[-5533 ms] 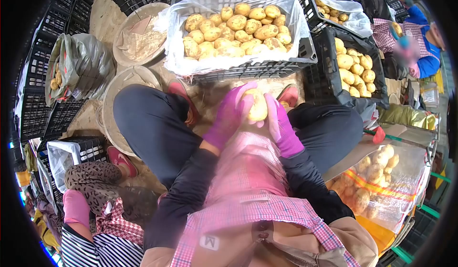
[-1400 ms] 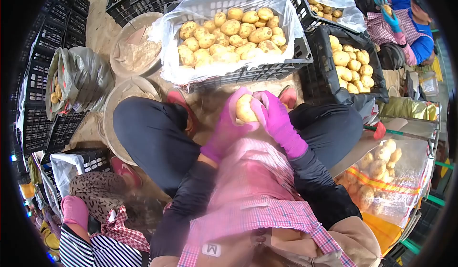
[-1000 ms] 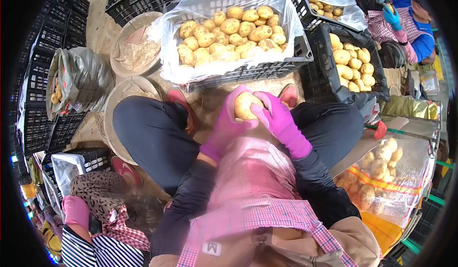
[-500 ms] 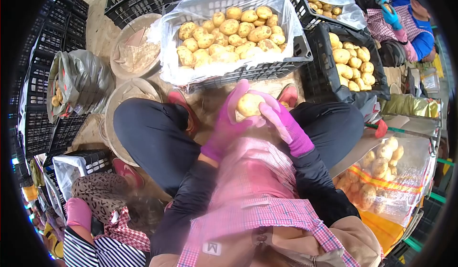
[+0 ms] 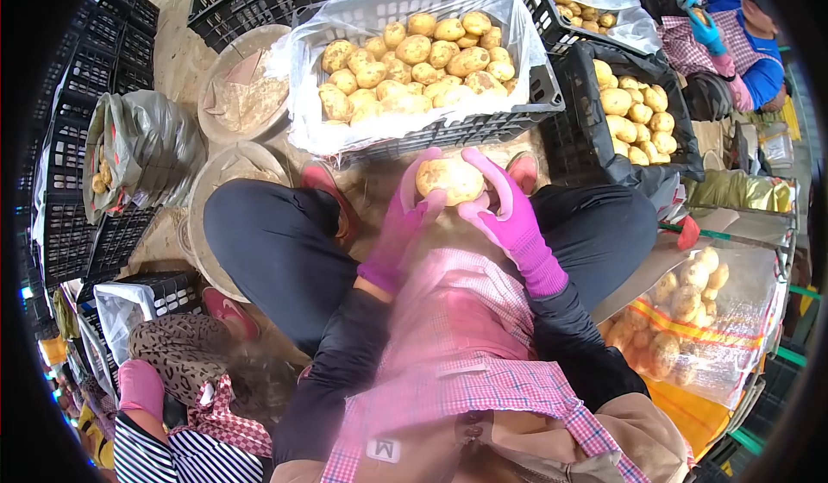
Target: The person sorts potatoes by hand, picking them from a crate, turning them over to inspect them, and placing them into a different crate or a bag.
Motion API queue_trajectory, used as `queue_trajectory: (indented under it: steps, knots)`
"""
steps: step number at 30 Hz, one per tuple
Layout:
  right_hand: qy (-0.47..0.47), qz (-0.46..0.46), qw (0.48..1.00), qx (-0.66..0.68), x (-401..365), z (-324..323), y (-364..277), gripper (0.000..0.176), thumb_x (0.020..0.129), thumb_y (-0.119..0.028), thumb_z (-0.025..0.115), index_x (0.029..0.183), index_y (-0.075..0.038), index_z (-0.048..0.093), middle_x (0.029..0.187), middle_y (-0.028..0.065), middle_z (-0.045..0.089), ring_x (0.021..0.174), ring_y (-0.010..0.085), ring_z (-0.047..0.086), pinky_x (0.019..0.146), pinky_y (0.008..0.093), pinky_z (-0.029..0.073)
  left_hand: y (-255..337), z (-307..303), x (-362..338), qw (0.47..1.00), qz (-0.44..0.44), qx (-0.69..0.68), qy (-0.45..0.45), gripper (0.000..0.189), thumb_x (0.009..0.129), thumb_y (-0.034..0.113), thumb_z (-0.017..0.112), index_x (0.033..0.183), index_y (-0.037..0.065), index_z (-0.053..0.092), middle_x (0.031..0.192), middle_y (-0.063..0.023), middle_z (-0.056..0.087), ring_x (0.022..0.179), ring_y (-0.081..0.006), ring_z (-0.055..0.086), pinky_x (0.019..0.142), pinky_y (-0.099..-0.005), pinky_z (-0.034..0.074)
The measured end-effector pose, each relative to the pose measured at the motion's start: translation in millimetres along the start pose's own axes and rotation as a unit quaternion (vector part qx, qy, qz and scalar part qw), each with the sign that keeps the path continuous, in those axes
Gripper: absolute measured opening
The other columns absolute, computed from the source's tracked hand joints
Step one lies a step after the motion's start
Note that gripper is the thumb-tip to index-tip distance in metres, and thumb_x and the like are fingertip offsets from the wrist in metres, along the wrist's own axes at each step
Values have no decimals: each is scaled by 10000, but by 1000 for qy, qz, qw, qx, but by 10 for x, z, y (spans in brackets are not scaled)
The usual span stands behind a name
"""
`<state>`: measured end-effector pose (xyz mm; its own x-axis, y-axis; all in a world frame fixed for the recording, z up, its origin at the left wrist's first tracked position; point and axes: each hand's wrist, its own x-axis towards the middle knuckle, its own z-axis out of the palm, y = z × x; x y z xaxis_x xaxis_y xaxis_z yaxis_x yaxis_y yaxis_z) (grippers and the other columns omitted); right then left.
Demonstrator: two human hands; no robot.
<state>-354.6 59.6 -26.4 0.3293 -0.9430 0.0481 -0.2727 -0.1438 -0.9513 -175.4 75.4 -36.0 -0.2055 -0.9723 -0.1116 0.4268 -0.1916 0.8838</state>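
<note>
A yellow potato (image 5: 450,179) sits between both my purple-gloved hands above my lap. My left hand (image 5: 405,216) cups it from the left and below. My right hand (image 5: 504,211) grips it from the right, fingers curled over its top. Straight ahead stands a black crate lined with clear plastic (image 5: 535,95), heaped with potatoes (image 5: 412,62). My knees in dark trousers spread to either side of my hands.
A second black crate of potatoes (image 5: 636,112) stands at the right, a clear bag of potatoes (image 5: 681,319) at the lower right. Two round shallow baskets (image 5: 220,168) and a grey sack (image 5: 142,142) lie left. Another person (image 5: 733,34) works far right; another crouches at lower left.
The potato has been turned in my hands and now lies sideways. My right hand has shifted from in front of it to its right side; my left hand stays beneath.
</note>
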Motion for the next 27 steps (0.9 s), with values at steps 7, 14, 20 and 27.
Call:
queue_trajectory:
  steps: [7,14,20,27]
  knots:
    - [17,19,983,182,-103,87,-34,764,821,-189,753,1447,-33,345,1363,121,468,1233,233,485,1031,365,406,-93,19,-33,980,-29,197,-19,608,990,365,509,1468,41,318,1398,-148,462,1282,-229,447,1071,-327,348]
    - [237,-76,962,111,-273,-956,-965,794,726,-151,846,1387,-31,423,1316,125,486,1188,194,531,983,344,456,-457,-26,94,998,-57,-38,-2,584,1024,289,427,1512,43,220,1502,-121,333,1236,-233,475,1064,-359,396]
    - [396,-136,907,-52,-720,-1601,-1758,812,694,-201,832,1377,-18,435,1302,111,505,1245,236,480,1061,375,380,-310,180,27,997,-60,5,-38,498,1004,209,422,1465,42,333,1369,-97,485,1102,-171,548,970,-317,454]
    - [464,-125,821,-310,-772,-1616,-1312,796,626,-223,841,1317,-19,503,1231,147,546,1172,301,533,1023,401,406,-153,147,-87,995,-24,68,-63,513,1008,267,465,1447,30,345,1365,-113,483,1190,-220,530,1028,-347,426]
